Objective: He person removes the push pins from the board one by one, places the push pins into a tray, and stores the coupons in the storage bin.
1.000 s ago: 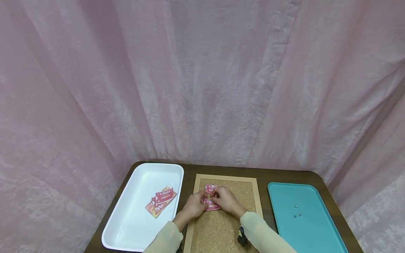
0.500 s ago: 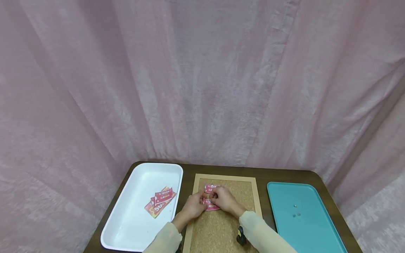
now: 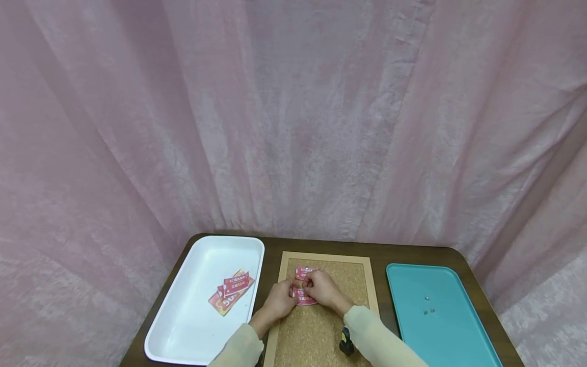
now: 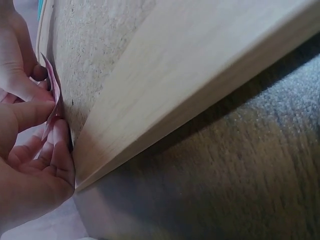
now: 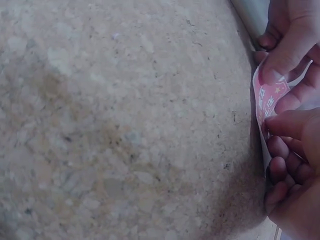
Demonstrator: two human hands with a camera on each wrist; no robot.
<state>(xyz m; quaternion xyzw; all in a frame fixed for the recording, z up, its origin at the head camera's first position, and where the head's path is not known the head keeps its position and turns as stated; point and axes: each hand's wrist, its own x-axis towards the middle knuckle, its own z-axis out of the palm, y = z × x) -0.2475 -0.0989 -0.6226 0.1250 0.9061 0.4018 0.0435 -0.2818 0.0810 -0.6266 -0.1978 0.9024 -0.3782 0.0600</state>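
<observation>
1 left hand (image 3: 279, 299) and 1 right hand (image 3: 323, 289) pinch a red coupon (image 3: 305, 298) over corkboard (image 3: 316, 336); brown table (image 3: 321, 246) beneath; pink curtain (image 3: 293, 122) behind.

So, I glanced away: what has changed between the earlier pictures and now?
Nothing visibly moved beyond a slight shift of the head view; nothing was taken or released. Left hand and right hand stay at the lower red coupon; upper red coupon, white tray and teal tray unchanged.

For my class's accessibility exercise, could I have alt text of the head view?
A person's left grip and right grip hold a red coupon over a framed corkboard, where a second coupon lies just beyond. A white tray with more coupons stands to the left, a teal tray with three tiny objects to the right.
</observation>
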